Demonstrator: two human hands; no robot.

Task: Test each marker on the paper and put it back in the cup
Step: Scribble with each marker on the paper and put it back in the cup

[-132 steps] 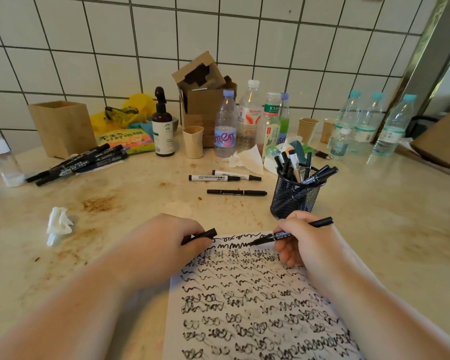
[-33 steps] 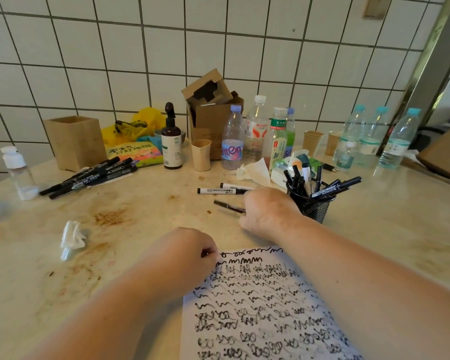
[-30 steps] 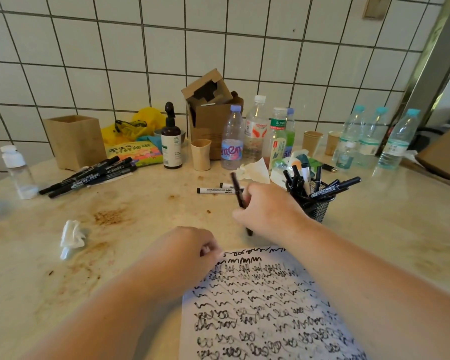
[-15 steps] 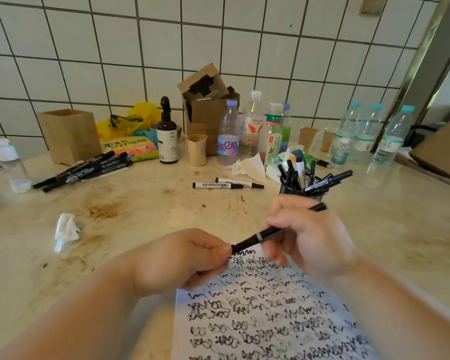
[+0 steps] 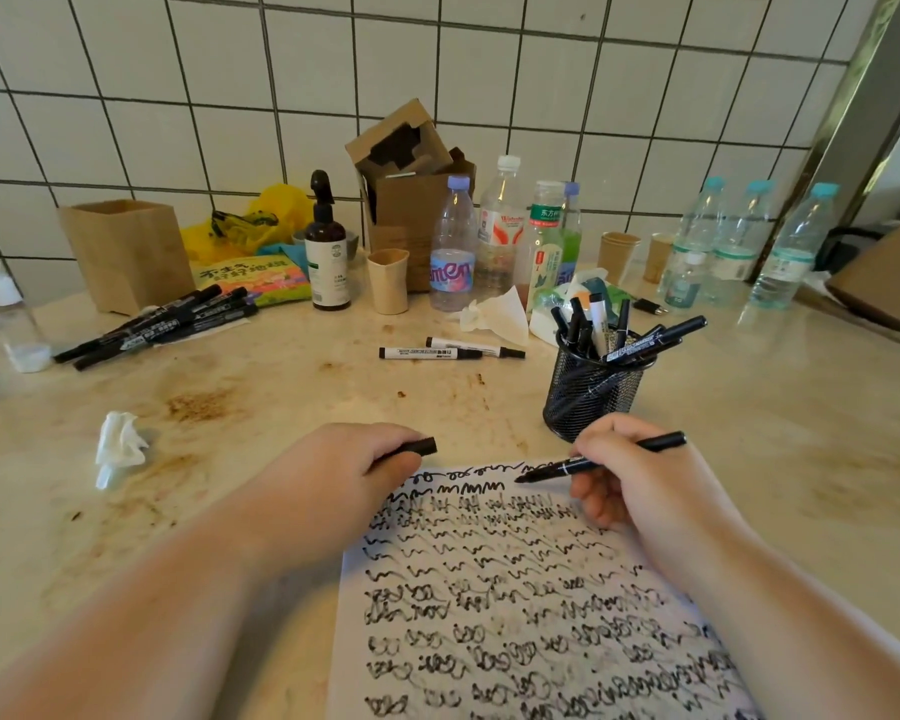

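A white sheet of paper (image 5: 531, 589) covered in black scribbles lies on the counter in front of me. My right hand (image 5: 640, 485) grips an uncapped black marker (image 5: 661, 443), its tip just over the top lines of the sheet. My left hand (image 5: 333, 475) rests at the paper's upper left corner and holds the black cap (image 5: 417, 448). A black mesh cup (image 5: 588, 392) with several markers stands just behind my right hand.
Two white markers (image 5: 437, 351) lie mid-counter; a pile of black markers (image 5: 162, 324) lies at left. A crumpled tissue (image 5: 118, 444) sits left of my left hand. Bottles (image 5: 453, 252), paper cups, a brown box (image 5: 126, 252) and a spray bottle (image 5: 327, 252) line the tiled wall.
My right hand picked a black marker off the counter, my left hand pulled its cap off, and the marker's tip came down to the top of the paper.
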